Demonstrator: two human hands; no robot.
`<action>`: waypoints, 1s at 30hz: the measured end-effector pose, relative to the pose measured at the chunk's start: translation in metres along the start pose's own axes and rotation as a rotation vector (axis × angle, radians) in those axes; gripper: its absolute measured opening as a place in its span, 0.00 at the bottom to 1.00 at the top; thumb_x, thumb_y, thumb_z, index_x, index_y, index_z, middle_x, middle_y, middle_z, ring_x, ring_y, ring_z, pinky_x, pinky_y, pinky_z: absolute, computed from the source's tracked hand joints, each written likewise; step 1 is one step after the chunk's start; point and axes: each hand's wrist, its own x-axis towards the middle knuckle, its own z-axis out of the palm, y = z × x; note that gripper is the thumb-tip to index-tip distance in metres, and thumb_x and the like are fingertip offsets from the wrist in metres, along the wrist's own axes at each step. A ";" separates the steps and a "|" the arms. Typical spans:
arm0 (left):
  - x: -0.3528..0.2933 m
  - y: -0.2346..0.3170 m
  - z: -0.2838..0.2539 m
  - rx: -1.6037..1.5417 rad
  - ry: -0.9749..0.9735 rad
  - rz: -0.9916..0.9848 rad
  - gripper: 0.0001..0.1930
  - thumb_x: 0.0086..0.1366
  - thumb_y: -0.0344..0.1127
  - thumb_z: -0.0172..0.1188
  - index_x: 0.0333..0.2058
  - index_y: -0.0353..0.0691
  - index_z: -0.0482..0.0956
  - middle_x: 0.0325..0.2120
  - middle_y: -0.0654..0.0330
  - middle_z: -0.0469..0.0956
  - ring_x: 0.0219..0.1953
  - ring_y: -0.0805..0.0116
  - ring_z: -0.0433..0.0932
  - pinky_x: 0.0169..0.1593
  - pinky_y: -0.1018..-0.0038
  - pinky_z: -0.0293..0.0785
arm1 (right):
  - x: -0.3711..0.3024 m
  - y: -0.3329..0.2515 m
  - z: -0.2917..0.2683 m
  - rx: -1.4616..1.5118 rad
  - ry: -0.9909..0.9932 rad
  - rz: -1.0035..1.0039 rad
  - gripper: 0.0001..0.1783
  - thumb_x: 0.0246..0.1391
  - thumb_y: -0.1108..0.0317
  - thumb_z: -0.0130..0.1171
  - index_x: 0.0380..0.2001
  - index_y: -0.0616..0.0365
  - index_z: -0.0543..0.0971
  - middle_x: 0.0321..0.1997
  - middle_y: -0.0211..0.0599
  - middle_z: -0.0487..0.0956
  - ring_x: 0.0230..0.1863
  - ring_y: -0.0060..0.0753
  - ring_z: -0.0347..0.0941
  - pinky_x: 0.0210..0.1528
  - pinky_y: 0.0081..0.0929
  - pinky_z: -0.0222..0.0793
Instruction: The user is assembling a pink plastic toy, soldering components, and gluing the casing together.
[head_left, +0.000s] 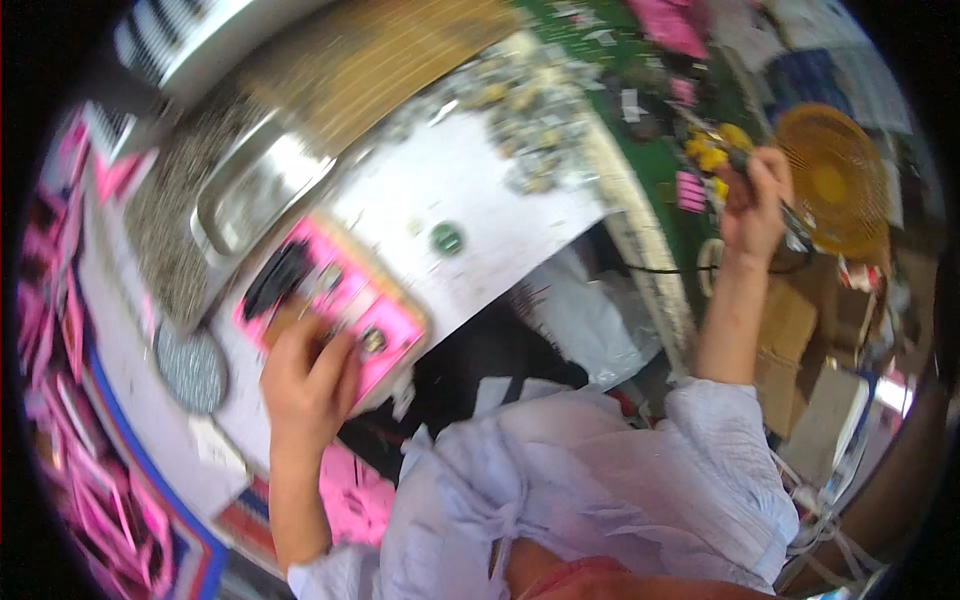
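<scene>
My left hand [310, 385] is curled over the near edge of a bright pink case [385, 315], its fingertips among the parts inside. In the case lie a black piece [278, 278] and small round metallic parts [373, 341]. Out to the right, my raised right hand [757, 215] is closed around a slim tool [738, 160] with a dark handle and a thin end pointing up and left. Motion blur hides the tool's exact kind. A small green round piece [447, 238] lies on the white table top beyond the case.
Behind the case stands a metal tray [255, 185]. Many small grey and yellowish parts [530, 120] are heaped at the table's far side. An orange basket [835, 175] sits beyond my right hand. A grey round disc [190, 370] and pink pieces [85, 480] are at left.
</scene>
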 end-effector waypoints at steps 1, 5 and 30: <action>-0.001 0.003 -0.002 -0.021 0.021 -0.034 0.14 0.52 0.25 0.73 0.39 0.40 0.85 0.40 0.51 0.80 0.38 0.53 0.82 0.39 0.63 0.80 | 0.008 -0.004 -0.012 0.003 -0.006 -0.030 0.04 0.61 0.75 0.61 0.38 0.59 0.77 0.33 0.32 0.80 0.27 0.16 0.75 0.35 0.17 0.77; 0.002 0.006 -0.004 -0.031 -0.007 -0.038 0.14 0.53 0.25 0.72 0.41 0.40 0.86 0.43 0.51 0.80 0.38 0.54 0.82 0.39 0.64 0.79 | 0.029 0.000 -0.029 -0.066 0.147 -0.080 0.03 0.60 0.75 0.62 0.35 0.57 0.77 0.31 0.27 0.79 0.26 0.13 0.72 0.30 0.13 0.70; 0.029 -0.003 0.000 0.100 0.211 -0.173 0.13 0.53 0.32 0.72 0.39 0.43 0.86 0.40 0.60 0.76 0.39 0.60 0.75 0.45 0.62 0.66 | -0.098 0.071 0.269 -0.580 -0.909 -0.469 0.08 0.50 0.64 0.70 0.29 0.56 0.84 0.28 0.35 0.82 0.30 0.43 0.77 0.35 0.38 0.74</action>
